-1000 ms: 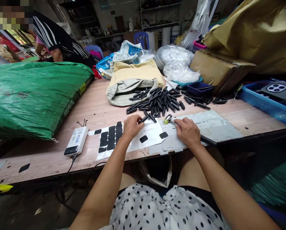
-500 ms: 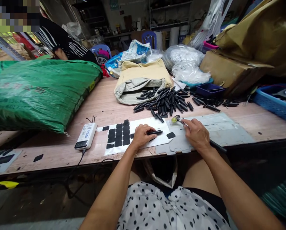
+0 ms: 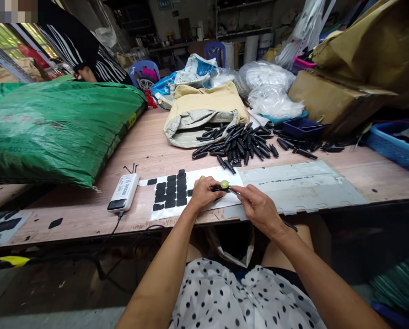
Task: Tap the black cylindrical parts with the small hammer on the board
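My left hand point(image 3: 203, 194) is closed around a slim black pen-like part point(image 3: 216, 188), held low over a white sheet point(image 3: 196, 174). From the right, my right hand point(image 3: 261, 210) grips a small mallet with a round yellow-green head point(image 3: 224, 184). That head is at the black part, covering some of it; whether they touch I cannot tell. The end of its dark handle point(image 3: 289, 225) sticks out behind my right wrist. Rows of black rounded squares point(image 3: 170, 193) lie on the sheet, left of my left hand. A pile of similar black parts point(image 3: 244, 144) lies beyond both hands.
A white power bank point(image 3: 123, 192) with a cable stands at left, near a large green sack point(image 3: 56, 132). Behind the pile lies a beige sack point(image 3: 207, 98). A grey board point(image 3: 304, 185), blue basket point(image 3: 393, 141) and cardboard box point(image 3: 341, 98) are on the right. Another person point(image 3: 84, 50) bends at far left.
My right hand has swung left with the mallet, bringing its head over to the black part in my left hand. The loose black square between the hands is now out of sight.
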### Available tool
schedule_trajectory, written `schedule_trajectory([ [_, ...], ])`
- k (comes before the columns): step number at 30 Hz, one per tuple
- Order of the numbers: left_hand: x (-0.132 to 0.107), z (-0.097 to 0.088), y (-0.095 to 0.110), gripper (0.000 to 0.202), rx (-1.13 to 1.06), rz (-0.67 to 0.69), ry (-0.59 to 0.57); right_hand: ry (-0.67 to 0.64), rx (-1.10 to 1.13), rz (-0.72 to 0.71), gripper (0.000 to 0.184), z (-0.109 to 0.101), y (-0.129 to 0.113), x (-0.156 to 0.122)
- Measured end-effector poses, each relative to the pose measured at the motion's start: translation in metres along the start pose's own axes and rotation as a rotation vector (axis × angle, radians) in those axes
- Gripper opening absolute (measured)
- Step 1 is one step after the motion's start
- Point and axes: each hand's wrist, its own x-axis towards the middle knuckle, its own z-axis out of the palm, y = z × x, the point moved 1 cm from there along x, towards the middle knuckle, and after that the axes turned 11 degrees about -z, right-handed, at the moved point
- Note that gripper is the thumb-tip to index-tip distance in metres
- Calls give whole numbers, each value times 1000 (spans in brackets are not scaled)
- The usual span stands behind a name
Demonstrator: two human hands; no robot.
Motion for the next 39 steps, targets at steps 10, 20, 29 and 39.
schedule_trajectory([
  [10,1,2,0,23,-23,-14,11,24,-15,32,39,-8,10,-8],
  [20,-2,-4,8,25,-23,-37,-28,143,-250,122,32,-24,65,5],
  [29,-3,-4,6,30,-9,-17,-32,131,-487,95,31,-13,90,-1],
  [39,-6,-6,11,19,17,5,-10,133,-502,98,30,-12,90,-2],
])
